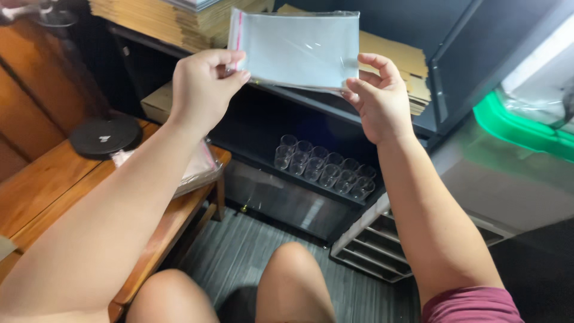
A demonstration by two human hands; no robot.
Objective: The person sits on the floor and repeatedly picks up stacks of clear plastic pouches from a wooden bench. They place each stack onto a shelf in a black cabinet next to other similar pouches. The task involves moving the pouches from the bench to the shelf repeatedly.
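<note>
Two hands: both of mine are raised in front of me, holding one clear plastic bag (299,51) up between them.
Left hand: my left hand (206,84) pinches the bag's lower left corner between thumb and fingertips, next to the bag's red strip (239,30).
Right hand: my right hand (379,98) grips the lower right corner, thumb and forefinger closed on the edge, the other fingers loosely curled.
Bag: flat, see-through, held upright and stretched between my hands, in front of a dark shelf unit (454,66).
Behind it: flattened cardboard stacks (155,21) on the upper shelf.
Below: rows of small clear cups (326,167) on a lower shelf.
Left side: a wooden table (42,191) with a round black disc (106,136) and a pile of plastic bags (200,167).
Bottom: my bare knees (287,269) over a grey striped floor (239,251).
</note>
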